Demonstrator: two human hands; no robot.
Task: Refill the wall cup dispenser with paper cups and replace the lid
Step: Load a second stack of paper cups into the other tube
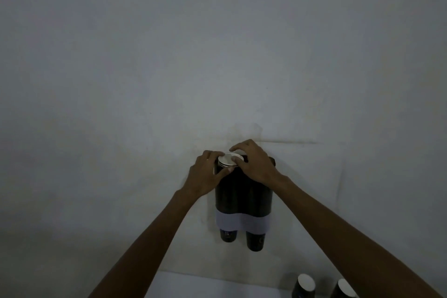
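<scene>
A dark two-tube cup dispenser [243, 197] with a pale band near its bottom hangs on the wall. White rims of a stack of paper cups [227, 161] stick out of the top of its left tube. My left hand [208, 174] holds the left side of that tube's top, thumb just under the rims. My right hand [254, 163] lies over the stack, fingers curled on its rims. A dark cup bottom [228, 236] pokes out below the left tube and another cup bottom [255, 241] below the right. No lid is visible.
The pale wall [217, 55] fills most of the view. Below, a white surface [205, 285] holds two dark paper cups with white insides: one cup [304, 285] and a second cup [343, 289] at the bottom right, beside my right forearm.
</scene>
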